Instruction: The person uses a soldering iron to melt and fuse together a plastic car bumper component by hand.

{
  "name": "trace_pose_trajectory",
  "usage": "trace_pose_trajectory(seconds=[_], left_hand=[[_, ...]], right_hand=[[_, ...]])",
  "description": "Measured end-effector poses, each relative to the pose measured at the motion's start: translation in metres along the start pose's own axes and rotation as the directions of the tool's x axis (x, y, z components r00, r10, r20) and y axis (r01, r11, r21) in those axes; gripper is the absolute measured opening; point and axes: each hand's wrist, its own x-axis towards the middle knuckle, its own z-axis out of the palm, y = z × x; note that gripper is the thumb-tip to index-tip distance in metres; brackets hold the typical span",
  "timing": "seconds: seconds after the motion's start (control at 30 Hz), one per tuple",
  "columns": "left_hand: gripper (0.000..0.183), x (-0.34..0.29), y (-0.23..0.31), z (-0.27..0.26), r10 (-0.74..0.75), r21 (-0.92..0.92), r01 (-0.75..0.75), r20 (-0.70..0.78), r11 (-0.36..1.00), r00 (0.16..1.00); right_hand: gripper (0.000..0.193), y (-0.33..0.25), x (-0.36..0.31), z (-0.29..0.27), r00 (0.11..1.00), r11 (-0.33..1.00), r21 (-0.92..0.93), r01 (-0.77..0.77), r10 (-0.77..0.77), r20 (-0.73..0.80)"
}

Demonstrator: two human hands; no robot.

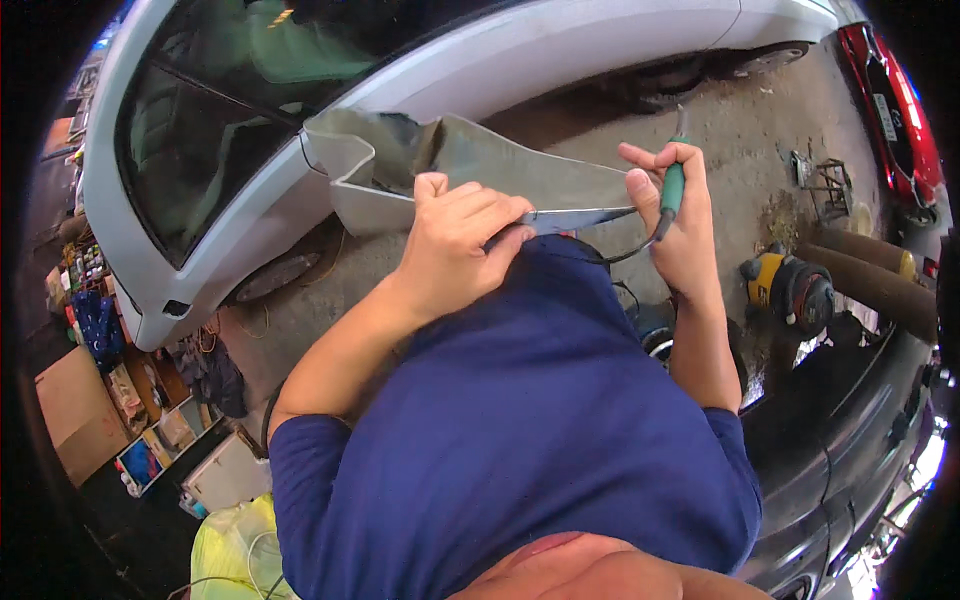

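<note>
Left hand (460,230) clasps the grey panel (540,168), likely steadying it; right hand (684,225) grips a green-handled tool (673,188) beside it.

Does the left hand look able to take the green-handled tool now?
Probably not: the left hand grips the grey panel, and the green-handled tool is in the right hand.

Grey panel (530,160) matt, perhaps plastic; green handle (674,185) smooth; silver car (240,215) glossy.
</note>
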Motion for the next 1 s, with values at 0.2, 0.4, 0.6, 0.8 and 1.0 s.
trace_pose_trajectory(seconds=[0.2,0.4,0.6,0.8,1.0], left_hand=[[0.019,0.023,-0.016,-0.034,0.410,0.348,-0.395,0.034,0.850,0.911],[0.026,0.047,-0.040,-0.067,0.721,0.719,-0.438,-0.126,0.540,0.681],[0.085,0.073,-0.041,-0.049,0.261,0.058,-0.377,-0.815,0.925,0.517],[0.037,0.075,-0.015,-0.071,-0.391,-0.950,-0.077,-0.197,0.301,0.899],[0.014,0.076,-0.024,-0.072,-0.467,-0.885,0.207,-0.013,0.417,0.884]], right_hand=[[0.036,-0.003,0.024,-0.004,0.893,0.788,0.438,-0.434,0.309,0.329],[0.046,-0.014,0.035,0.028,0.993,0.827,0.562,0.008,-0.073,0.093],[0.047,-0.035,0.042,0.055,0.969,0.757,0.607,0.241,-0.218,-0.114],[0.045,-0.041,0.042,0.062,0.837,0.810,0.258,0.527,-0.443,-0.321],[0.045,-0.024,0.038,0.063,0.830,0.773,0.311,0.553,-0.481,-0.281]])
